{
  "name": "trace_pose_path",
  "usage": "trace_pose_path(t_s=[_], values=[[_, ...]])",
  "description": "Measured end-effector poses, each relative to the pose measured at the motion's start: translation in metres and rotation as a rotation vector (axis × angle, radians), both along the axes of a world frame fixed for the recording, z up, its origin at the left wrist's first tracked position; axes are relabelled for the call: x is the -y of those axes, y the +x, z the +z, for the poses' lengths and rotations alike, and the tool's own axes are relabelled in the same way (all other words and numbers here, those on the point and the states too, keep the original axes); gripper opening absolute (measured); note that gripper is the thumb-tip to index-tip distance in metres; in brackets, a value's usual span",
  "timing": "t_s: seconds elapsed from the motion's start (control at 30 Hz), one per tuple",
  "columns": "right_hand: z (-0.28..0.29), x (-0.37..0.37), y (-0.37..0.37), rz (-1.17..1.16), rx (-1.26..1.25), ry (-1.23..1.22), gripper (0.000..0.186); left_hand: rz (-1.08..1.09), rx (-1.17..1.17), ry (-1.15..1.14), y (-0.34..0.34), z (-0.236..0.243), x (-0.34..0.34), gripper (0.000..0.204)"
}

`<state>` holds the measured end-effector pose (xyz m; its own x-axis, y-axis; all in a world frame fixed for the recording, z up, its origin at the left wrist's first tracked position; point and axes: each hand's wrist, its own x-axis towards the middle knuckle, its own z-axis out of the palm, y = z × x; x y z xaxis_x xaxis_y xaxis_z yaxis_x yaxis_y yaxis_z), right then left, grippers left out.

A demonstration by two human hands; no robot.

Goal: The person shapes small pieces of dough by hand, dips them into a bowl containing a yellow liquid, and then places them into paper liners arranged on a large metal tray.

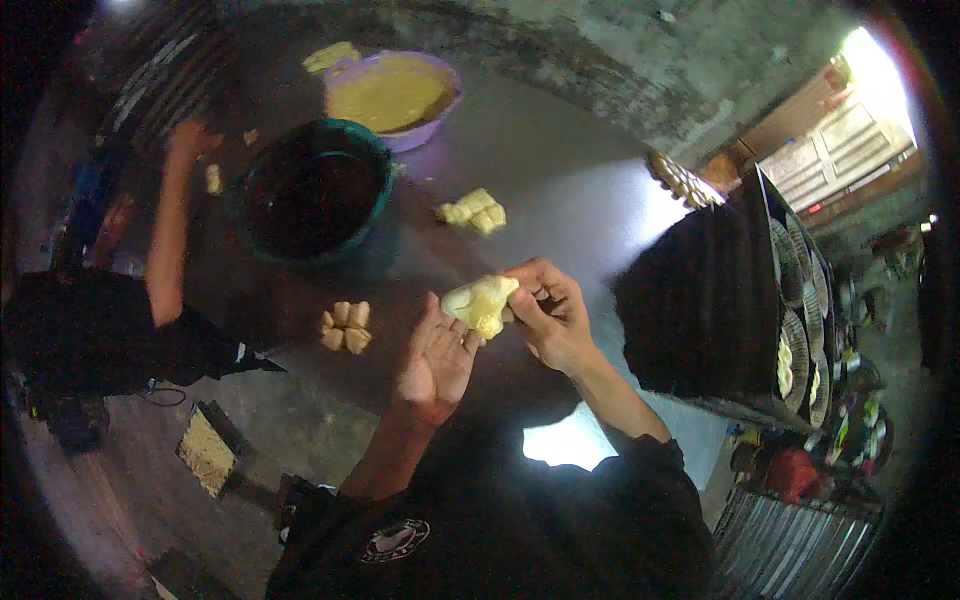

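Note:
A flattened piece of pale dough [484, 306] with a yellow filling on it is held between my two hands over the dark tabletop. My left hand [438, 362] has its palm up, and its fingers support the dough from the left and below. At the right edge, my right hand [552, 318] pinches the dough between thumb and fingers. A cluster of small dough lumps [346, 328] lies left of my left hand. Beyond my hands sits a second group of paler dough pieces [476, 212].
A green basin [384, 190] with a dark inside stands ahead on the left. Behind it is a purple bowl [440, 124] of yellow filling. A co-worker's arm [168, 235] reaches in at the left. To the right stands a black box-like form [690, 300] beside round fluted tins [793, 345].

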<state>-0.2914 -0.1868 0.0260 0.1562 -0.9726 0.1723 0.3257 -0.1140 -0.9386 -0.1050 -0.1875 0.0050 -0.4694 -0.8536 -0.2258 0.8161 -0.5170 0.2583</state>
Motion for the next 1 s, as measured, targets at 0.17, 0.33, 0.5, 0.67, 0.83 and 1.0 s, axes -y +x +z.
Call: trace_pose_path(t_s=[0.17, 0.33, 0.5, 0.67, 0.83, 1.0], values=[[0.036, -0.069, -0.036, -0.149, -0.360, -0.193, 0.048, -0.014, 0.082, -0.202, -0.041, -0.001, -0.051, 0.052], [0.043, -0.132, -0.060, -0.380, -0.715, -0.385, 0.042, 0.025, 0.542, -0.551, -0.082, 0.017, -0.096, 0.047], [0.034, -0.163, -0.083, -0.395, -0.620, -0.567, 0.024, 0.060, 0.580, -0.606, -0.102, 0.039, -0.133, 0.032], [0.059, -0.182, -0.073, -0.361, -0.909, -0.789, 0.025, 0.154, 0.575, -0.416, -0.087, -0.007, -0.131, 0.019], [0.070, -0.181, -0.079, -0.165, -0.733, -0.580, 0.010, 0.138, 1.174, -0.760, -0.077, 0.027, -0.142, 0.017], [0.078, -0.162, -0.056, -0.173, -0.735, -0.532, 0.010, 0.049, 0.832, -0.719, -0.043, 0.030, -0.140, 0.018]])
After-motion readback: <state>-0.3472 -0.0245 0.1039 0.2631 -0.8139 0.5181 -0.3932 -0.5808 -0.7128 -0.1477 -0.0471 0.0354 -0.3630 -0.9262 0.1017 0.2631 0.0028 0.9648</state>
